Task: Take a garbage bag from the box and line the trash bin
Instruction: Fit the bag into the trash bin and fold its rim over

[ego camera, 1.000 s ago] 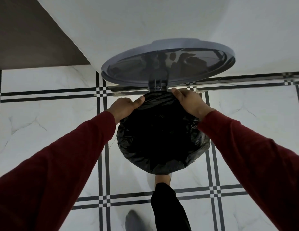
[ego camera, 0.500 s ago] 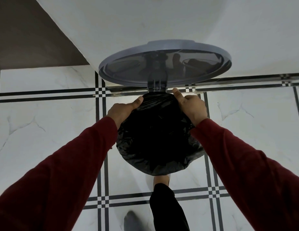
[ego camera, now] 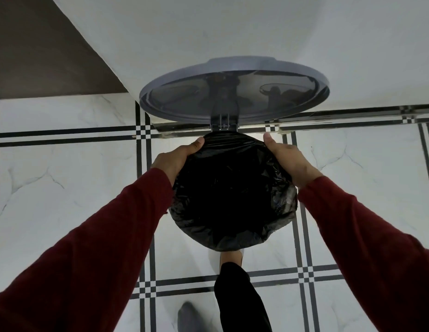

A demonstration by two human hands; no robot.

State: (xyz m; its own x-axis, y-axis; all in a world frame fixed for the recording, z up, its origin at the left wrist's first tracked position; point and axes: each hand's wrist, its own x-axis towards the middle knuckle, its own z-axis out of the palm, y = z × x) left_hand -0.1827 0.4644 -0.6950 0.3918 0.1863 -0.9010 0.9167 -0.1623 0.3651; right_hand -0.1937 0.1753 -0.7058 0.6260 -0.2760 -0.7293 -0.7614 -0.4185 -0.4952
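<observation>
Where the bag's far rim curves toward the hinge, two grips: left hand [ego camera: 175,159] and right hand [ego camera: 289,161], fingers curled over one black garbage bag [ego camera: 232,192], thumbs up. Film crinkled, glossy, stretched over one round trash bin's mouth. One grey round lid [ego camera: 232,92] stands open behind. Floor [ego camera: 65,176]: white marble-look tile, black lines.
</observation>
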